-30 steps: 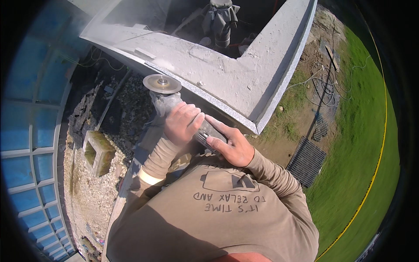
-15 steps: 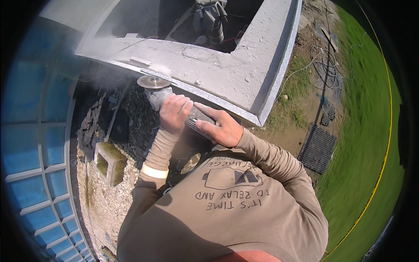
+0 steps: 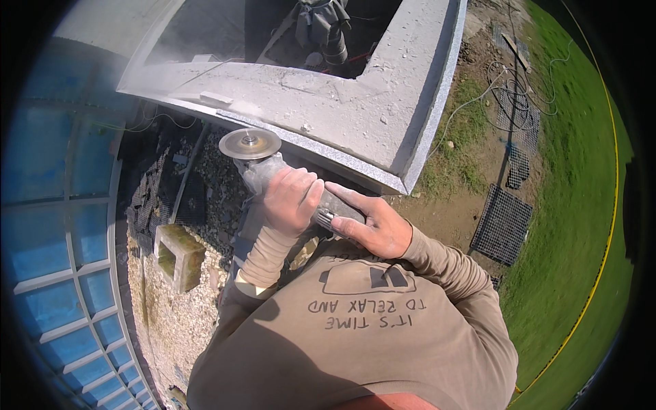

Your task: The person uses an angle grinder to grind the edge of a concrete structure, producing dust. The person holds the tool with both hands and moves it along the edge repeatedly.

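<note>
Both my hands hold a dusty angle grinder [image 3: 335,207] in front of my chest. My left hand [image 3: 294,200] wraps round it just behind the head, and my right hand [image 3: 374,225] grips the body farther back, thumb along its side. The round cutting disc [image 3: 250,144] lies nearly flat at the front of the tool. A narrow gap seems to part the disc from the speckled grey stone edging [image 3: 307,147] of the wall. Behind that edging runs the wide pale top of the wall [image 3: 273,89], strewn with dust and crumbs.
A small pale strip [image 3: 216,98] lies on the wall's edge. At left are blue glazed panels [image 3: 41,239] and a hollow concrete block [image 3: 179,258] on gravel. Black grid mats [image 3: 502,224] and a looped cable [image 3: 509,89] lie at right, beside grass.
I have drawn the grinder back from the stone edging, toward my body and slightly right. Both hands keep their grip, and the dust cloud by the wall has thinned.
</note>
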Demonstrator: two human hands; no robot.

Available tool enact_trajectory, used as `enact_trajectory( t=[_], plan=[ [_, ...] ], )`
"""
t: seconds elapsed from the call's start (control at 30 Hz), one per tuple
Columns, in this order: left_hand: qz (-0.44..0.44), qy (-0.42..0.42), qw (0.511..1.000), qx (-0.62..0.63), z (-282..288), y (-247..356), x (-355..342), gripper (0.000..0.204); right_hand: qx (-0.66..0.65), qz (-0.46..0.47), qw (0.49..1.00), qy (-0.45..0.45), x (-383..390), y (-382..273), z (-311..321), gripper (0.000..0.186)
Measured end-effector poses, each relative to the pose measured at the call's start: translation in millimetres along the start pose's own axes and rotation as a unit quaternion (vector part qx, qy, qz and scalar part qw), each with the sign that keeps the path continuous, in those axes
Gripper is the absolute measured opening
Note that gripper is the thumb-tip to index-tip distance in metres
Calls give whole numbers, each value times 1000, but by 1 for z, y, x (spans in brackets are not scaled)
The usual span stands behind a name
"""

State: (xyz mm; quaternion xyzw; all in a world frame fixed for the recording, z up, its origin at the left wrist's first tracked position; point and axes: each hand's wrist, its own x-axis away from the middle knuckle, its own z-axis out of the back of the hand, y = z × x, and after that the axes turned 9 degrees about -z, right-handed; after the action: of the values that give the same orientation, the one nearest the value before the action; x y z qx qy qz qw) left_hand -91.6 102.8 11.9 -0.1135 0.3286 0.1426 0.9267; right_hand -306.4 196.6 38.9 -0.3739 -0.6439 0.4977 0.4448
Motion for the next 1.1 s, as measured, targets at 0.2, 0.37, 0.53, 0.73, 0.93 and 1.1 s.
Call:
enact_trajectory(
  t=[0.2, 0.37, 0.53, 0.73, 0.93, 1.1],
  plan=[
    [8, 1, 1000, 5, -1, -1, 1, 28, -3, -15, 1000, -6, -3, -1, 1, 69],
    [10, -5, 1000, 0, -4, -19, 9, 28, 2, -40, 999, -13, -19, -6, 0, 68],
    [13, 4, 1000, 5, -12, -39, 19, 27, 12, -14, 1000, -17, -44, 3, -3, 69],
    [17, 9, 1000, 8, -17, -52, 24, 25, 23, 3, 1000, -5, -62, 10, -7, 70],
    [11, 3, 1000, 4, -11, -41, 18, 27, -5, -28, 999, -20, -43, -3, -5, 70],
    [6, 3, 1000, 9, -5, -21, 7, 27, 10, -35, 999, -12, -20, -8, 0, 68]
  ],
)
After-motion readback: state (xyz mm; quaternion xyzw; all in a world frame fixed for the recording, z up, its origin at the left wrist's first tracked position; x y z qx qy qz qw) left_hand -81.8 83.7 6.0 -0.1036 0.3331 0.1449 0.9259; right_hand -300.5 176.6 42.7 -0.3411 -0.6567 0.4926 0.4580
